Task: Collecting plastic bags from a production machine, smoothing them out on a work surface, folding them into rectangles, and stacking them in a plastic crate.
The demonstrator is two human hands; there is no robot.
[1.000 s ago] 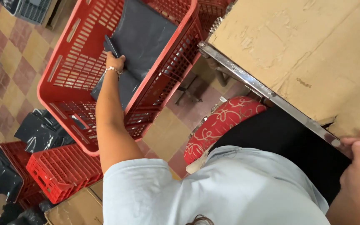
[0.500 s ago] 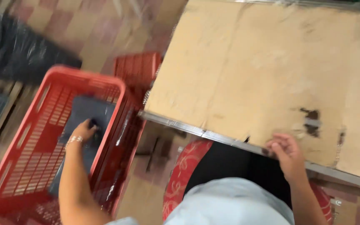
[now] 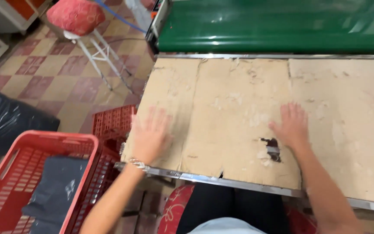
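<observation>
On the worn cardboard-covered metal-edged table [image 3: 239, 108], both hands now lie flat and empty: the left hand [image 3: 150, 134] has left the red plastic crate [image 3: 40, 141]; the right hand [image 3: 291, 125] moved inward from the edge.

Even indoor light, motion-blurred hands [image 3: 150, 134]

My left hand [image 3: 149, 134]: motion-blurred, finger outlines indistinct, contact with the cardboard-covered table [image 3: 239, 108] cannot be confirmed | my right hand [image 3: 291, 126]: slightly blurred | red crate [image 3: 5, 182]: cut off by left and bottom edges | dark bag [image 3: 55, 190] inside: lower part out of frame | green machine [image 3: 278, 26]: cropped at top and right.
</observation>
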